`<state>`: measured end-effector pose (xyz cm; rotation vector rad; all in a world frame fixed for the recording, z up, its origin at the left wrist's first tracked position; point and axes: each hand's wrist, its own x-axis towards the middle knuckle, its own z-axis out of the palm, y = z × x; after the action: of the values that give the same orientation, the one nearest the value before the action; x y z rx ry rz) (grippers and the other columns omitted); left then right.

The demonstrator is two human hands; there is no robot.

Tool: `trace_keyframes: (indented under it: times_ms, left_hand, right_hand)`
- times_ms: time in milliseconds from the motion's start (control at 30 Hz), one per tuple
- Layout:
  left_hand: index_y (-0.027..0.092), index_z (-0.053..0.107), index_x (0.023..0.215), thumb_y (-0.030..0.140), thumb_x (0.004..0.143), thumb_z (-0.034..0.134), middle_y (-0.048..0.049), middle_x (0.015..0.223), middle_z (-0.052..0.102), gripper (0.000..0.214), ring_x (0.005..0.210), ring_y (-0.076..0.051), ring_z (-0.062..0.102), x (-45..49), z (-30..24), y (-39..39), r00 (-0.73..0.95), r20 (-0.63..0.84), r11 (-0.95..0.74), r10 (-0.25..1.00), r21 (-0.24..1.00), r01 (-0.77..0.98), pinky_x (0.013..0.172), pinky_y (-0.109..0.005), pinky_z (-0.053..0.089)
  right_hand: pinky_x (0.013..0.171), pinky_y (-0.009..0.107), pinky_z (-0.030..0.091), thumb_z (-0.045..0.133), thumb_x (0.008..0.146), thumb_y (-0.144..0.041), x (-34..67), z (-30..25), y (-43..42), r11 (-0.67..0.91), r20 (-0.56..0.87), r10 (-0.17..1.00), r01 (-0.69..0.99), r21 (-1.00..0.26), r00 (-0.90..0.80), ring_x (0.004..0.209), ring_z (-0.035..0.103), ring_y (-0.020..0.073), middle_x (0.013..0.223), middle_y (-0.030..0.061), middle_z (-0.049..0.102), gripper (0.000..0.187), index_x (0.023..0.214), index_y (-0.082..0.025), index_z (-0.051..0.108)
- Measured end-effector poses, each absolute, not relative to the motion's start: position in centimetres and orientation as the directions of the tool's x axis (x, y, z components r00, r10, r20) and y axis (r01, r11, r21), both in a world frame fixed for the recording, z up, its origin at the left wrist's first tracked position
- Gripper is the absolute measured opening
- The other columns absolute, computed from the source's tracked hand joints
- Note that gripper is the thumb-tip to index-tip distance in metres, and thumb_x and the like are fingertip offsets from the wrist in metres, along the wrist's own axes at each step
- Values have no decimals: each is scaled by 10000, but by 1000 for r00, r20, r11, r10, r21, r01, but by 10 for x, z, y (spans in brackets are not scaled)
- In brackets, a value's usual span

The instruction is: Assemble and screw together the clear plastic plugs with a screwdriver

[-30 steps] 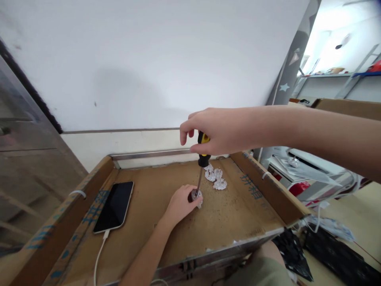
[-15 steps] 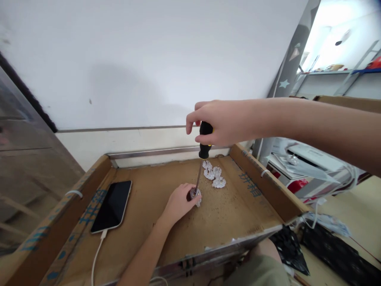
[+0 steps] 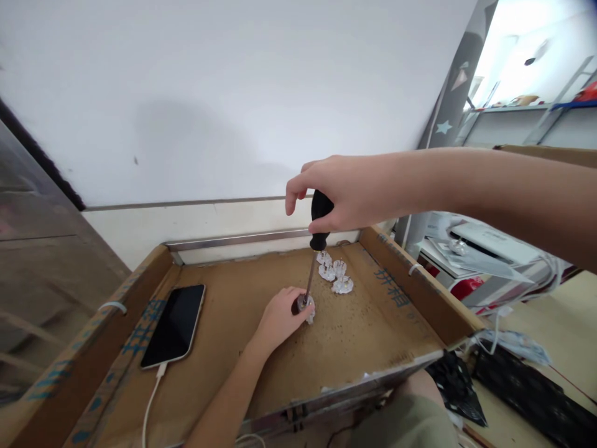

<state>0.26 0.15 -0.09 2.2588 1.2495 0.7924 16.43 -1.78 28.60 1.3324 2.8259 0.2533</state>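
Observation:
My right hand (image 3: 321,194) grips the black handle of a screwdriver (image 3: 319,241) from above, with some fingers lifted off it. The screwdriver's shaft points down, and its tip meets a small clear plastic piece (image 3: 308,307). My left hand (image 3: 282,313) pinches that piece against the cardboard, fingers wrapped round it and hiding part of it. Several similar clear pieces with metal pins (image 3: 342,285) lie in a loose group just behind and to the right. What the tip touches inside the held piece is too small to make out.
A cardboard tray (image 3: 224,311) with raised sides covers the work surface. On its left lies a phone (image 3: 173,325) with a white cable (image 3: 152,398) plugged in. Dark specks are scattered near the pieces. Behind stands a white panel (image 3: 233,93); papers and a white device (image 3: 485,242) are at right.
My right hand has turned slightly on the screwdriver handle, its fingers shifting round it. The left hand and the clear piece stay in place. The view has tilted a little.

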Motion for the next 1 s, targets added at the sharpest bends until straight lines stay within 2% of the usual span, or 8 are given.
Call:
trace_keyframes:
  times_ms: [100, 200, 300, 400, 500, 767, 867, 1000]
  left_hand:
    - [217, 607, 975, 391, 821, 515, -37, 923, 623, 250, 857, -199, 546, 3, -1, 1, 431, 269, -498, 861, 613, 613, 784, -323, 434]
    - [219, 608, 980, 383, 820, 514, -37, 926, 623, 248, 860, -197, 546, 2, 0, 1, 429, 268, -496, 863, 614, 614, 779, -320, 433]
    - [219, 608, 978, 379, 818, 515, -35, 915, 623, 244, 855, -196, 545, 2, 1, 0, 423, 267, -491, 866, 613, 618, 775, -319, 433]
    - [218, 607, 980, 378, 820, 513, -37, 928, 623, 245, 861, -198, 545, 2, 1, 0, 428, 263, -493, 864, 612, 619, 782, -322, 430]
    - [219, 605, 986, 381, 824, 507, -37, 927, 622, 249, 863, -201, 544, 2, 2, -1, 428, 264, -493, 864, 608, 622, 775, -322, 429]
    - [223, 609, 986, 388, 824, 503, -34, 898, 624, 254, 839, -197, 549, 2, 2, -1, 426, 257, -488, 867, 611, 623, 757, -317, 434]
    - [223, 608, 985, 388, 822, 508, -37, 918, 624, 253, 854, -201, 550, 1, 1, 0, 428, 264, -493, 864, 610, 620, 764, -316, 437]
    - [231, 607, 987, 368, 817, 518, -29, 910, 629, 236, 853, -200, 555, 2, 3, -1, 428, 271, -499, 862, 607, 619, 758, -309, 435]
  right_hand:
    - [645, 254, 385, 559, 737, -464, 160, 285, -21, 621, 73, 768, 768, 158, -636, 776, 561, 142, 1030, 16, 579, 421, 1127, -306, 537]
    - [641, 277, 385, 484, 766, -550, 155, 281, -23, 544, 153, 797, 805, 238, -584, 763, 568, 173, 899, 55, 606, 442, 1052, -228, 583]
    - [628, 287, 375, 447, 792, -528, 154, 279, -20, 474, 184, 824, 829, 296, -536, 742, 567, 184, 816, 74, 606, 425, 984, -186, 612]
    - [619, 273, 361, 471, 792, -421, 157, 280, -16, 555, 131, 790, 790, 263, -599, 741, 553, 154, 923, 49, 605, 319, 1019, -239, 602]
    - [615, 259, 352, 487, 781, -380, 158, 282, -17, 635, 110, 741, 744, 208, -663, 766, 540, 134, 1042, 28, 572, 308, 1059, -282, 578]
    - [659, 255, 381, 507, 768, -331, 145, 282, -28, 656, 117, 727, 734, 174, -677, 836, 539, 146, 1121, 41, 541, 343, 1102, -277, 565]
    - [669, 249, 395, 518, 760, -375, 147, 289, -28, 629, 46, 764, 758, 169, -644, 801, 563, 130, 1080, 20, 581, 348, 1084, -278, 597]
    - [681, 261, 376, 351, 801, -533, 153, 293, -30, 552, -55, 830, 801, 234, -555, 728, 576, 96, 964, -14, 632, 482, 1002, -214, 650]
